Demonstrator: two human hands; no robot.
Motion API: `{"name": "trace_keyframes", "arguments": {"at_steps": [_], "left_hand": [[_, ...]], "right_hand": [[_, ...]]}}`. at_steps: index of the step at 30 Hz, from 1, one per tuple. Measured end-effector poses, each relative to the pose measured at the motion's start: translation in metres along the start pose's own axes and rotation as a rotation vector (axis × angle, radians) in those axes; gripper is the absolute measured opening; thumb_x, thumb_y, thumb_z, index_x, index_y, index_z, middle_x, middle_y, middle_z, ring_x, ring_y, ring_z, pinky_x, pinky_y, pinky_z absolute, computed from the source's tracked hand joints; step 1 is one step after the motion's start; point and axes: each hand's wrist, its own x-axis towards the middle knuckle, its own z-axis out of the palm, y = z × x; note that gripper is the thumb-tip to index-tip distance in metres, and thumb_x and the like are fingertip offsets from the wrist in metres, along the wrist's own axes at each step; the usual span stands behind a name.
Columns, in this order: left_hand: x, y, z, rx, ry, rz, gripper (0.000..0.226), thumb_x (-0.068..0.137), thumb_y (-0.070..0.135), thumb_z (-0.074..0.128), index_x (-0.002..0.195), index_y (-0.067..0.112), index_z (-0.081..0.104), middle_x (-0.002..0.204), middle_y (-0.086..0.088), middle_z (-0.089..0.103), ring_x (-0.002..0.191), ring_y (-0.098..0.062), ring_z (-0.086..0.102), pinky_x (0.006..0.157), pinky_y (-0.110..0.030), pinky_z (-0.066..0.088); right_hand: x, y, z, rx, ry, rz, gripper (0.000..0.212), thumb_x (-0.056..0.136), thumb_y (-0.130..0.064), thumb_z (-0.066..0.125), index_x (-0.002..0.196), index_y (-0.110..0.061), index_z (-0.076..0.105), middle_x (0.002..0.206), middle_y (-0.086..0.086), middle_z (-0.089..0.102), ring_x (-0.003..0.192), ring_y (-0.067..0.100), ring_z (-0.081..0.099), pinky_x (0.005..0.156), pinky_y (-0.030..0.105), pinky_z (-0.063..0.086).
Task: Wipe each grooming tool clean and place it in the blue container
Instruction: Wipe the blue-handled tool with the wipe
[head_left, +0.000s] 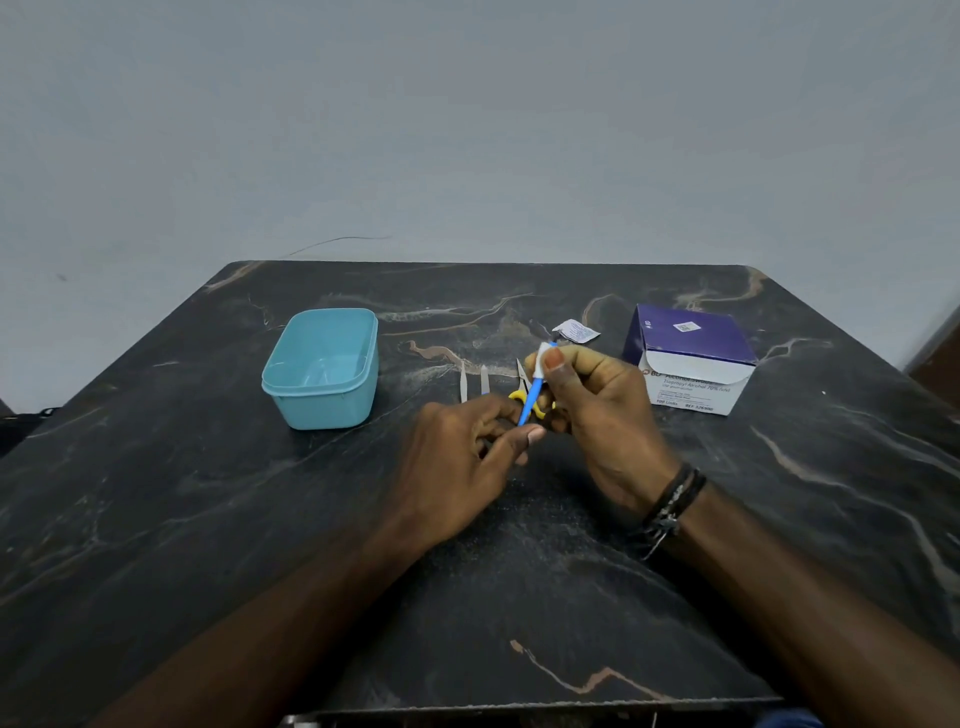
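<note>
Above dark table (208, 519), both hands: left hand (457, 467) holds blue-handled tool (532, 397), right hand (597, 410) wipes.

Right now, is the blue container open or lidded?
Open. The blue container stands upright on the table with no lid on it; its inner floor shows through the top.

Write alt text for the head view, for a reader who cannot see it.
Two bare hands wipe a thin blue-handled tool: the left hand pinches its lower end, and the right hand rubs a white wipe near its tip. On the dark marble table stand a blue plastic container and a purple swab box.
</note>
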Motion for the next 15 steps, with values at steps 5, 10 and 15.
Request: {"name": "trace_keyframes", "arguments": {"at_steps": [5,10,15], "left_hand": [[0.0004,0.004,-0.0012,0.026,-0.031,0.026,0.016,0.093,0.021,0.064,0.098,0.009,0.073,0.068,0.005,0.072,0.047,0.007,0.057,0.05,-0.01,0.04],[0.0,0.002,-0.0013,0.063,-0.004,0.011,0.015,0.092,0.024,0.065,0.085,0.012,0.072,0.063,0.008,0.07,0.044,0.002,0.055,0.047,-0.013,0.039],[-0.0006,0.0014,-0.0008,0.069,0.056,-0.021,0.014,0.087,0.025,0.07,0.079,0.013,0.071,0.058,0.008,0.068,0.046,-0.003,0.061,0.047,-0.021,0.049]], "right_hand": [[0.0024,-0.0051,-0.0043,0.066,0.066,-0.038,0.021,0.098,-0.019,0.053,0.085,-0.009,0.067,0.06,0.005,0.049,0.052,0.009,0.052,0.052,0.023,0.043],[0.0009,-0.0006,-0.003,0.015,0.023,-0.061,0.019,0.096,-0.021,0.056,0.087,-0.009,0.068,0.062,0.005,0.053,0.058,0.014,0.049,0.052,0.022,0.041],[-0.0002,0.0016,-0.0002,-0.059,0.025,-0.085,0.02,0.097,-0.017,0.056,0.087,-0.006,0.069,0.063,0.01,0.054,0.059,0.017,0.048,0.049,0.018,0.038]]}}
